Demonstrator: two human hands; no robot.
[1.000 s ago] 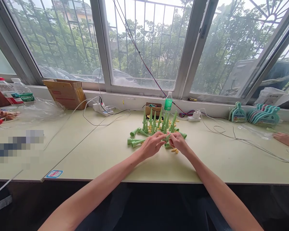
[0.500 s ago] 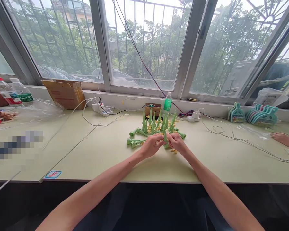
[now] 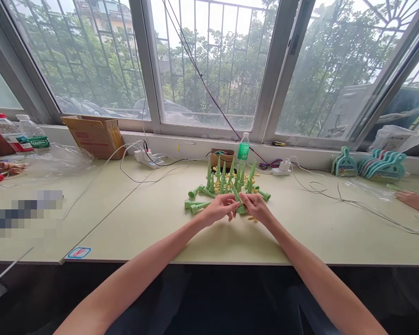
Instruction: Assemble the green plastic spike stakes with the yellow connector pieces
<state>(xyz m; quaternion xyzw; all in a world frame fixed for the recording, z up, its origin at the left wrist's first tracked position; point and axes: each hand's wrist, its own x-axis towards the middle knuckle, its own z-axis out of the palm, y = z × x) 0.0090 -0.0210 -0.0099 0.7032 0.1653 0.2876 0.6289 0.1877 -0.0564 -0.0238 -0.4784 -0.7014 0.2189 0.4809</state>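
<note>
Between my two hands is a green plastic watering spike (image 3: 237, 195), its pointed tip up and leaning to the left. My right hand (image 3: 257, 207) is closed, with thumb and fingers gripping the spike from the right. From the other side, the fingers of my left hand (image 3: 220, 208) pinch it near the wide base. Just beyond my hands stand several upright green spikes (image 3: 223, 174) with small yellow valve pieces on or among them. More green spikes (image 3: 193, 204) lie on their sides at the left of the group. Small yellow pieces (image 3: 253, 219) lie below my right hand.
A green-labelled bottle (image 3: 243, 148) and a small brown box (image 3: 222, 159) stand behind the spikes. White cables (image 3: 330, 197) run across the table (image 3: 132, 232) at right. Teal hangers (image 3: 380, 165) and another person's hand (image 3: 414, 201) are far right; a cardboard box (image 3: 94, 137) is back left.
The held spike has gone from nearly upright to leaning left. My left hand's lower fingers have spread slightly downward. The standing spikes have kept their places.
</note>
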